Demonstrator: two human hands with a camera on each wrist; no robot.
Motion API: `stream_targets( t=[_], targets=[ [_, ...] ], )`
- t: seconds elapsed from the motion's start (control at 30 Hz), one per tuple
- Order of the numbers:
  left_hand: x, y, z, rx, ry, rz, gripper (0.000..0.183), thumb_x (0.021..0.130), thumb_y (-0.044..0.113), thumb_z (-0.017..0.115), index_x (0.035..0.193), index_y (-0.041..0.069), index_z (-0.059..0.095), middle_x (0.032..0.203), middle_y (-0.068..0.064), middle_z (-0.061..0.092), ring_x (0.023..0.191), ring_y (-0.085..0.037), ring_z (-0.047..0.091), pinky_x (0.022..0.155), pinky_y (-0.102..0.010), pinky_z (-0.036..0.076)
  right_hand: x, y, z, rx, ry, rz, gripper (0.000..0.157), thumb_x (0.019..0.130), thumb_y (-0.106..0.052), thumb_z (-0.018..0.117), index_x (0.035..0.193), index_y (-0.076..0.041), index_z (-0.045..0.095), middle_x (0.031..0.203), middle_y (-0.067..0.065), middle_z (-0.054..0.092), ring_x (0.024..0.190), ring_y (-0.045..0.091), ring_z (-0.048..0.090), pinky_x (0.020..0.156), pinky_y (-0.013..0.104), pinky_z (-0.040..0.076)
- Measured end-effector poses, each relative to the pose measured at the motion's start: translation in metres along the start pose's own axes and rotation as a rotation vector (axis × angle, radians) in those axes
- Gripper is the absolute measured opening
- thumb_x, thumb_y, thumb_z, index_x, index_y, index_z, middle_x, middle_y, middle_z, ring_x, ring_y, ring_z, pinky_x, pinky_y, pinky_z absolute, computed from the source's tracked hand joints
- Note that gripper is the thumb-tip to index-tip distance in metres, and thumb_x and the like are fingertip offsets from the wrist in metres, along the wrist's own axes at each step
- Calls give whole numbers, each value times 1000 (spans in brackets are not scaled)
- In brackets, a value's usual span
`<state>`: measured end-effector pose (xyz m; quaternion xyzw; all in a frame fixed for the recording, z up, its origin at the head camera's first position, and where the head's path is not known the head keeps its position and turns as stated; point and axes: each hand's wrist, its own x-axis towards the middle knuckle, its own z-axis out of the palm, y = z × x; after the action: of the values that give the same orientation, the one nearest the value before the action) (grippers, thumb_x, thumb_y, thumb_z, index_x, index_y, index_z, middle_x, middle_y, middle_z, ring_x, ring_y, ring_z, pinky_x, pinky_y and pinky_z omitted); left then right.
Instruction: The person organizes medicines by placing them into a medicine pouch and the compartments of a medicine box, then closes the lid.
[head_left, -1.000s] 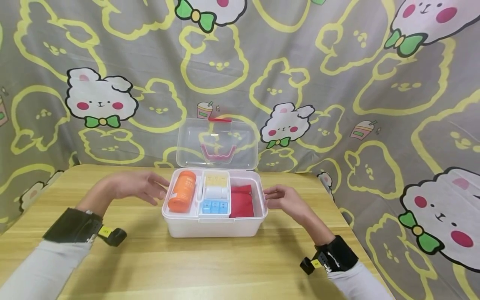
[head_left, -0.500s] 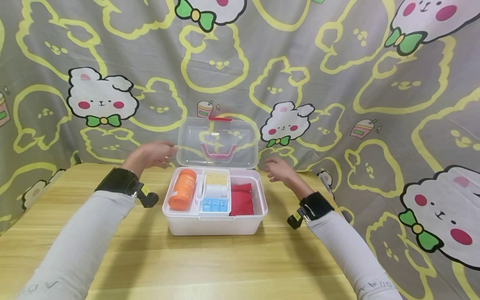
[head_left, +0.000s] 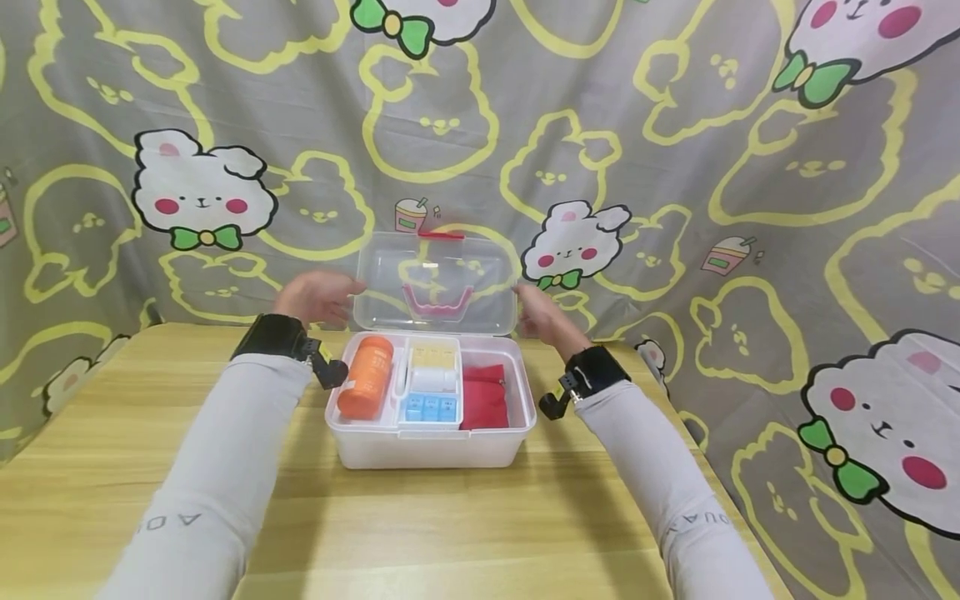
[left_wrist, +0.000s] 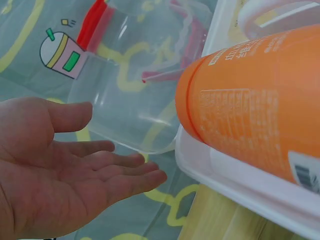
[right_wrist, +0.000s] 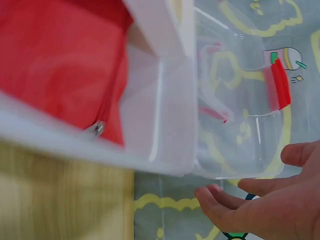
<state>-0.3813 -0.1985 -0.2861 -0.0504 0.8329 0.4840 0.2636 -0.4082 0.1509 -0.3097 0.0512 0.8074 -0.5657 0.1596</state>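
A white plastic box (head_left: 431, 450) stands on the table with its clear lid (head_left: 382, 283) raised at the back. My left hand (head_left: 321, 297) is at the lid's left edge, fingers extended; in the left wrist view its palm faces the lid. On the other side, my right hand (head_left: 542, 315) is at the lid's right edge with straight fingers. Whether either hand touches the lid is hard to tell. Inside the box lie an orange bottle (head_left: 366, 379), a yellow pill case (head_left: 432, 357), a white item (head_left: 432, 380), a blue pill case (head_left: 431, 408) and a red zip pouch (head_left: 483, 396).
The lid carries a pink handle (head_left: 437, 312) and a red latch (head_left: 442, 236). A grey patterned curtain (head_left: 300, 108) hangs close behind the box. The wooden table (head_left: 420, 533) extends in front of the box and to both sides.
Both hands have moved up and back from the sides of the box to the sides of the raised lid. The box and its contents have stayed in place.
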Motion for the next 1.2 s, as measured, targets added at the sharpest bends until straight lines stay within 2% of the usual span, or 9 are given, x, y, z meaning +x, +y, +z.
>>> stream_targets(
  t=[0.1, 0.17, 0.2, 0.37, 0.53, 0.67, 0.8, 1.0, 1.2],
  targets=[
    [1, 2, 1, -32, -12, -5, 73, 111, 36, 28, 158, -7, -7, 163, -36, 13, 150, -49, 25, 124, -54, 25, 0, -7, 0, 79, -10, 35, 59, 106, -41, 39, 154, -7, 36, 128, 24, 54, 108, 29, 63, 93, 34, 54],
    [2, 3, 3, -91, -7, 18, 72, 111, 35, 27, 158, -8, -8, 161, -39, 11, 150, -51, 23, 124, -52, 26, -1, -10, 0, 119, -11, 51, 63, 105, -42, 40, 156, -7, 33, 148, 29, 43, 135, 40, 48, 113, 46, 44],
    [2, 3, 3, -110, 1, 30, 72, 111, 36, 27, 158, -7, -7, 161, -39, 12, 149, -51, 24, 123, -52, 27, -1, -10, 0, 145, -15, 49, 63, 105, -41, 41, 156, -6, 33, 149, 29, 43, 137, 41, 47, 118, 48, 39],
    [0, 2, 5, -217, 9, 102, 74, 110, 44, 20, 159, -5, -7, 159, -43, 11, 149, -54, 22, 124, -55, 24, -5, -12, -2, 224, -8, 26, 62, 104, -39, 42, 154, -3, 35, 151, 30, 41, 139, 43, 45, 120, 50, 36],
    [-1, -1, 2, -217, -41, 164, 85, 103, 56, 2, 158, -9, -3, 156, -46, 15, 148, -56, 22, 122, -58, 24, -9, -13, -1, 240, 0, 7, 62, 105, -40, 40, 153, -2, 34, 151, 34, 38, 141, 45, 42, 121, 50, 33],
    [-5, 1, -2, -194, -61, 196, 99, 97, 67, -5, 157, -11, 2, 155, -47, 19, 147, -57, 24, 122, -60, 24, -14, -14, 1, 121, 28, -42, 64, 107, -45, 35, 156, -4, 30, 151, 32, 41, 140, 43, 45, 121, 48, 34],
    [-10, 5, -6, -175, -48, 181, 111, 91, 78, 0, 157, -12, 5, 156, -44, 20, 148, -55, 23, 123, -57, 22, -17, -17, 3, 21, 80, -126, 69, 107, -51, 31, 157, -5, 32, 151, 29, 44, 139, 40, 48, 119, 46, 38],
    [-17, 12, -8, -70, 87, 201, 117, 89, 83, 8, 156, -12, 13, 158, -39, 26, 145, -52, 34, 121, -53, 30, -24, -16, 6, -2, 123, -256, 68, 108, -53, 24, 139, 2, 49, 136, 29, 54, 129, 45, 53, 112, 52, 44],
    [-28, 23, -5, -12, 197, 230, 113, 87, 85, 18, 162, 4, -6, 153, -42, 30, 139, -53, 42, 117, -55, 37, -29, -11, 5, -50, 170, -283, 75, 106, -60, 21, 143, 3, 40, 139, 28, 51, 127, 43, 54, 110, 51, 46]
  ],
)
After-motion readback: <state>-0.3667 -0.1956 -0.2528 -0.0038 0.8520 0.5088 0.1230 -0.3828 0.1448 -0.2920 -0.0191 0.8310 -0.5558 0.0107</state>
